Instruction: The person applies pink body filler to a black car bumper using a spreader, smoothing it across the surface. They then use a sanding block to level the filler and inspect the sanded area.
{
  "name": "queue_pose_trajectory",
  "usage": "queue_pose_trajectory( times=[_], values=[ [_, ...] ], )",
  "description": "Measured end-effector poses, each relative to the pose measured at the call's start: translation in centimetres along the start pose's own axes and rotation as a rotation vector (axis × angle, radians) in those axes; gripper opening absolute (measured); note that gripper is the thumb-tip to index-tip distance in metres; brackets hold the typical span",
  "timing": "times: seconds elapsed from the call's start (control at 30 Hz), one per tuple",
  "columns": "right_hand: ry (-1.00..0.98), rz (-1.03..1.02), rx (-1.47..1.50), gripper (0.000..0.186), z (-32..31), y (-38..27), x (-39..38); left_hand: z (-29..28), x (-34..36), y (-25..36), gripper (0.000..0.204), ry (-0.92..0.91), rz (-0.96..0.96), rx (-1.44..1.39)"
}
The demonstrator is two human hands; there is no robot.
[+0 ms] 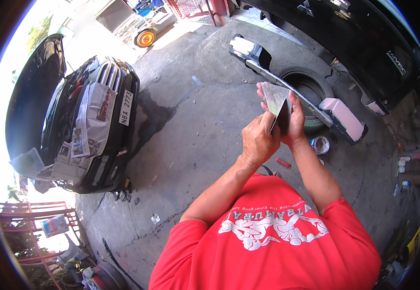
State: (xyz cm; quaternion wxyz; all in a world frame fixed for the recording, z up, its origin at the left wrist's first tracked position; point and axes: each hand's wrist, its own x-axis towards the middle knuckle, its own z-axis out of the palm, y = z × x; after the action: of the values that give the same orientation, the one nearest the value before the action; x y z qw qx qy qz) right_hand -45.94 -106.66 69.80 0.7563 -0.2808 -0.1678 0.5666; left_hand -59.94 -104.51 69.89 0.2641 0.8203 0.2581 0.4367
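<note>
Both my hands are raised in front of my chest. My left hand [260, 139] is closed on a dark flat spreader [281, 116], its edge angled up against a thin pale plate [274, 95] with a greenish smear. The plate rests in my right hand [295, 121], whose fingertips show at its far edge and whose thumb lies along its right side. Just beyond my hands, a vehicle bumper [287, 87] lies across a tyre [307, 79], with a pinkish patch on its near end. An opened tin can [320, 145] stands beside my right forearm.
On the left stands a dark car [106, 150] with its hood up and newspaper over its front. Another black vehicle [365, 43] is at the upper right. A red object [283, 163] lies on the concrete floor [186, 140]. Small cans [402, 166] sit at the right edge.
</note>
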Motion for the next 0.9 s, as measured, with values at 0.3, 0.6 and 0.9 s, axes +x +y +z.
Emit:
queue_pose_trajectory(
  times=[0.3, 0.6, 0.9],
  values=[
    [0.113, -0.084, -0.133, 0.072, 0.4, 2.6, -0.9, 0.7, 2.4, -2.6, 0.011, 0.016, -0.073, 0.041],
    [0.139, -0.043, -0.089, 0.074, -1.4, 0.7, 1.8, 0.1, 1.5, 0.2, 0.015, -0.038, -0.062, -0.05],
    [-0.012, 0.111, -0.454, 0.064, -0.2, 3.5, -3.5, -1.0, 4.2, -5.9, 0.024, 0.024, -0.32, -0.016]
  ],
)
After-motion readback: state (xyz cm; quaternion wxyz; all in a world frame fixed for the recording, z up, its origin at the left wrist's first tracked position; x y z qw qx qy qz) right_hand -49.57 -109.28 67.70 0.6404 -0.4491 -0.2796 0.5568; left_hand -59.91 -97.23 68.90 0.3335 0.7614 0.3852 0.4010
